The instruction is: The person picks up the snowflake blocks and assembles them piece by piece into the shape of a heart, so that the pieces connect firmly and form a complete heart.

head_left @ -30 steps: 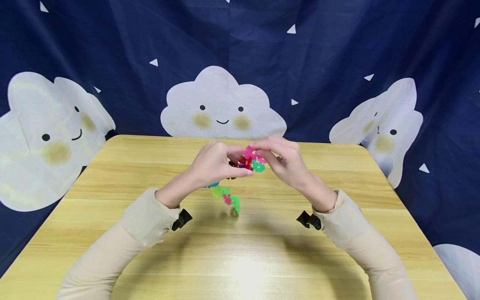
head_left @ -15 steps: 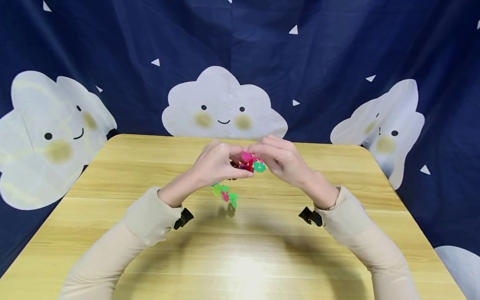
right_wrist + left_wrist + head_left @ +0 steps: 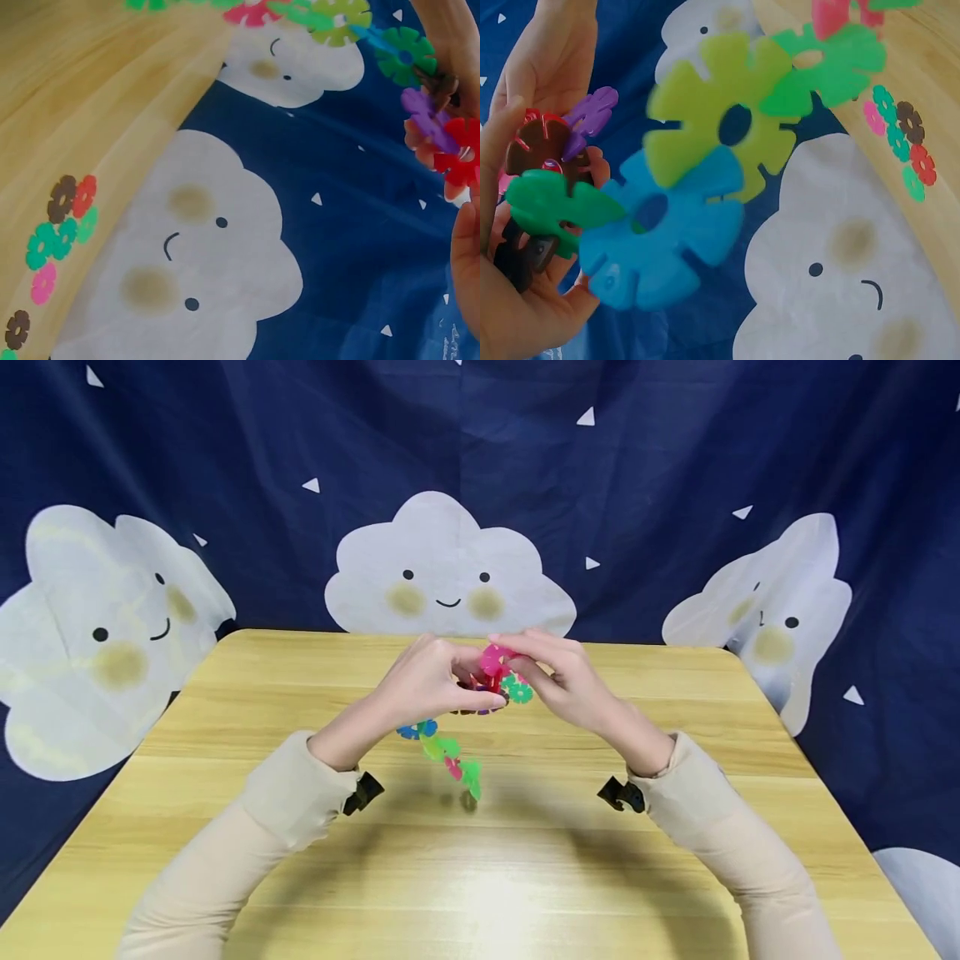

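In the head view both hands are raised over the far half of the table. The left hand point(image 3: 427, 681) grips a chain of slotted plastic snowflake discs, its thumb and fingers round a brown disc point(image 3: 536, 150) and neighbouring pieces. From it trails a tail: a blue disc point(image 3: 664, 247), a yellow-green disc point(image 3: 694, 112) and green and pink ones. The right hand point(image 3: 566, 681) pinches a pink snowflake disc point(image 3: 494, 659) against a red disc point(image 3: 465, 146) at the chain's upper end. A teal disc point(image 3: 520, 692) shows below the right fingers. A purple disc point(image 3: 427, 120) joins the held cluster.
Several loose snowflake discs point(image 3: 61, 199) lie on the wooden table point(image 3: 480, 877) in both wrist views, brown, red, teal and pink among them. A dark blue curtain point(image 3: 645, 485) with printed clouds hangs behind the table. Each cuff carries a black wrist camera point(image 3: 363, 793).
The right fingers closed in over the pink disc, then shifted so more of it shows. The chain's tail swung away and back, and its blue disc shows again. Both hands stay close together.
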`<state>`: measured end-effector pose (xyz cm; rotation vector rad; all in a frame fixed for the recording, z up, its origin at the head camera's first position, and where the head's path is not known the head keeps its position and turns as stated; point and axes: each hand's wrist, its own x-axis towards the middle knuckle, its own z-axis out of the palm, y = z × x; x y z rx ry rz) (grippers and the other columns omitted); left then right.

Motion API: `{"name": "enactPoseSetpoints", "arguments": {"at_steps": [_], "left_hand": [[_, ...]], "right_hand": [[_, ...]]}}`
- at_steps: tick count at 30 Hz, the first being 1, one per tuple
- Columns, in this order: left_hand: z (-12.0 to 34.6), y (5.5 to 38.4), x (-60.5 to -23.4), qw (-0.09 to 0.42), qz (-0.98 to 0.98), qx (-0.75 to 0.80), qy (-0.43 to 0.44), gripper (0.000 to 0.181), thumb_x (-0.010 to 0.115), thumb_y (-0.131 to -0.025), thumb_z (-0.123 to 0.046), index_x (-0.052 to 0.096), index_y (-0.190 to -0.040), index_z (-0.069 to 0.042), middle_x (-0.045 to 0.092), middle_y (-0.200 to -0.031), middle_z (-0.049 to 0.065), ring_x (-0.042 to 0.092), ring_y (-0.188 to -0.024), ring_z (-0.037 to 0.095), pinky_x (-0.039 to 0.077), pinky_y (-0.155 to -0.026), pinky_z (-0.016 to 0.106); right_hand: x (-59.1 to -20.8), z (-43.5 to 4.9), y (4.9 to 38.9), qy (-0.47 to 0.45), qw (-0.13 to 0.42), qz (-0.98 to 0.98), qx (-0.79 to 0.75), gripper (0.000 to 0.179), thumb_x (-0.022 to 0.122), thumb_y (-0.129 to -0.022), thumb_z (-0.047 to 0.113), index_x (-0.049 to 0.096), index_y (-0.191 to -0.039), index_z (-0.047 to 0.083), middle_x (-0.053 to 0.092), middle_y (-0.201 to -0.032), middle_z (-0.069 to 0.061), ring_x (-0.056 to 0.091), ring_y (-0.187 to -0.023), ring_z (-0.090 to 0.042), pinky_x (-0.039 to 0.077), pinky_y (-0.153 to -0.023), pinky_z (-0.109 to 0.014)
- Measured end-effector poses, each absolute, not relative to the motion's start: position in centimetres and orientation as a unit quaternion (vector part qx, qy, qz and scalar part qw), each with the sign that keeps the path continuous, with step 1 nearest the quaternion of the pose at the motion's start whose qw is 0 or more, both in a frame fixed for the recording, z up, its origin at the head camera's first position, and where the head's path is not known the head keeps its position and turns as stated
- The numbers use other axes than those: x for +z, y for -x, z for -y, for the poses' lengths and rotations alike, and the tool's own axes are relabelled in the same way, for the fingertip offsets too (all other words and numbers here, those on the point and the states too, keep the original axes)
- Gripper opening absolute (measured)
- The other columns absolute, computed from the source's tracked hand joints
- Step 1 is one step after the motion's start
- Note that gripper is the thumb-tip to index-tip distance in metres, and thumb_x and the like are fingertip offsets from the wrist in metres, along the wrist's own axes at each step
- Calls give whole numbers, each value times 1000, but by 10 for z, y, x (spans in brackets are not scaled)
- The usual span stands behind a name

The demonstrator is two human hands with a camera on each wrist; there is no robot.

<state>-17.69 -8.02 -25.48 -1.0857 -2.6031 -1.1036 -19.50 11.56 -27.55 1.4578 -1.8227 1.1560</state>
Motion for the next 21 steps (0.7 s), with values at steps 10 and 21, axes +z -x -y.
{"name": "enactPoseSetpoints", "arguments": {"at_steps": [10,21], "left_hand": [[75,167,-252,104,881,-296,354,22,74,-74,-34,63,-72,-15,58,-54,-11,44,-45,3,27,-41,21],[75,164,-249,81,865,-332,368,19,76,-73,-28,65,-77,-13,66,-63,-8,52,-49,-1,28,-41,21]], "right_hand": [[-277,-119,193,-501,234,675,488,28,60,-84,7,56,-102,-15,62,-76,-18,50,-56,-12,41,-52,-16],[-275,-116,191,-519,249,661,481,33,56,-89,20,59,-98,-12,63,-89,-25,60,-74,-7,49,-62,-16]]}}
